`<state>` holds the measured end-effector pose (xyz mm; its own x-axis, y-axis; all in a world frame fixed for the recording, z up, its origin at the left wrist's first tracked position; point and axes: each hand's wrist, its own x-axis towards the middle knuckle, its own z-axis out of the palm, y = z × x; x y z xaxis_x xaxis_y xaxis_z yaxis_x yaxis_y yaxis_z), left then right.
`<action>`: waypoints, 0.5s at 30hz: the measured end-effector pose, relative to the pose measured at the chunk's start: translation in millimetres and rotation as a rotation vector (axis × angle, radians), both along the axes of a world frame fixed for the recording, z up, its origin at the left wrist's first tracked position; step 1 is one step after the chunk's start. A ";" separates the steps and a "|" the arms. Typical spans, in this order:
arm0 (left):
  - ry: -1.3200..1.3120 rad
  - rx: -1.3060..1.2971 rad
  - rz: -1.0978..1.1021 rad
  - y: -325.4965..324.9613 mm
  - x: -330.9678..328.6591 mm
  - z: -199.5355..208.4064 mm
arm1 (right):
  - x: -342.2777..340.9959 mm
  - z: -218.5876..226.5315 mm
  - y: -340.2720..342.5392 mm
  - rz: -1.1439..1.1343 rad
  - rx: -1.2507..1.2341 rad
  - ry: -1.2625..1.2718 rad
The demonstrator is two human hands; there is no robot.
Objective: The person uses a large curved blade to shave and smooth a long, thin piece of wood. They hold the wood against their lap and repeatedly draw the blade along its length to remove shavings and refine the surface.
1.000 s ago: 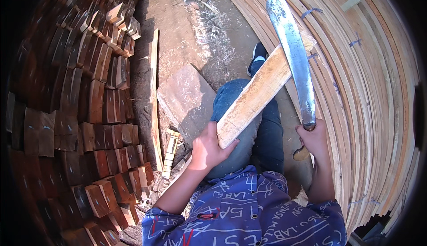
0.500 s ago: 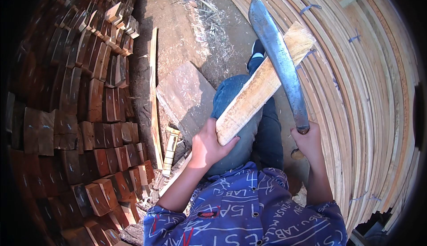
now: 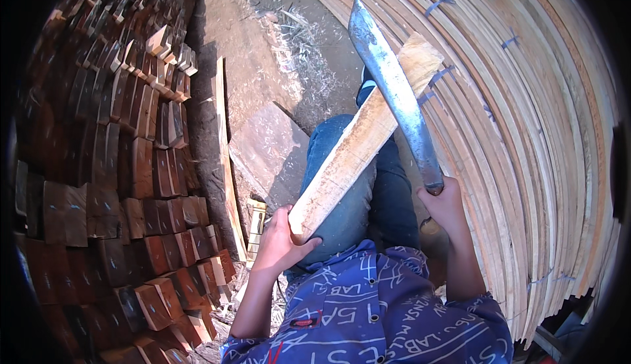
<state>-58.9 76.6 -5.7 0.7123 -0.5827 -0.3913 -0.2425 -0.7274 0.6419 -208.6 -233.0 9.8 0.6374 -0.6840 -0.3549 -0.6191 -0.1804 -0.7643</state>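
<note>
My left hand [image 3: 279,242] grips the near end of a pale wooden block [image 3: 345,153], which slants away to the upper right across my thigh. Its far end is light and roughly cut. In my right hand [image 3: 444,203] is a machete [image 3: 397,88], fingers closed round its handle. The broad, worn steel blade crosses over the block near its far end, tip pointing up and left. Whether the blade touches the wood I cannot tell.
Stacked dark timber pieces [image 3: 92,213] fill the left side. Long pale planks [image 3: 526,134], bound with blue straps, curve along the right. On the ground lie a flat board [image 3: 269,147], a narrow strip [image 3: 227,160] and wood shavings [image 3: 305,68].
The block and my left hand have moved down and to the left in the picture. The machete has also shifted left and slightly down, still held over the block.
</note>
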 end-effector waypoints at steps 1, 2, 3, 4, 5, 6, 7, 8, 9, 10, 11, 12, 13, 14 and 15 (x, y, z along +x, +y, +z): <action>0.055 0.058 0.021 4.1 -5.1 -2.8 | -0.4 -2.8 -0.5 0.004 0.016 -0.007; 0.111 0.115 0.041 7.7 -9.6 -6.2 | -0.5 -4.6 -0.6 0.007 0.031 -0.015; 0.050 0.062 0.051 10.1 -13.4 -10.2 | -0.4 -5.4 -0.3 0.010 0.039 -0.017; 0.083 0.068 0.061 10.4 -12.2 -11.6 | -0.2 -6.2 -0.5 0.014 0.045 -0.019; 0.116 0.074 0.072 10.7 -9.4 -12.2 | -0.1 -6.5 -0.6 0.017 0.051 -0.021; 0.149 0.079 0.082 10.3 -7.3 -12.1 | 0.4 -6.3 -0.2 0.014 0.059 -0.025; 0.071 0.151 0.043 7.7 -6.4 -8.9 | 0.7 -5.5 -0.2 0.010 0.064 -0.027; -0.009 0.222 0.005 4.6 -6.0 -2.7 | 1.2 -4.6 0.0 0.006 0.069 -0.029; -0.089 0.293 -0.033 2.7 -6.1 0.9 | 1.8 -2.4 0.4 -0.001 0.067 -0.026; -0.078 0.283 -0.007 4.1 -6.0 2.1 | 2.9 1.0 1.7 -0.007 0.068 -0.023; -0.068 0.273 0.020 7.3 -6.1 3.1 | 3.4 2.9 2.3 -0.014 0.069 -0.021; -0.057 0.262 0.045 11.2 -6.1 4.0 | 3.0 2.3 1.6 -0.010 0.062 -0.024; -0.054 0.286 0.041 17.2 -7.4 4.6 | 1.4 0.0 1.0 -0.007 0.056 -0.025; -0.051 0.310 0.037 24.5 -8.9 5.0 | -0.1 -2.2 0.4 -0.004 0.051 -0.026; -0.048 0.334 0.032 30.7 -9.2 5.3 | -1.6 -4.4 0.0 -0.005 0.059 -0.028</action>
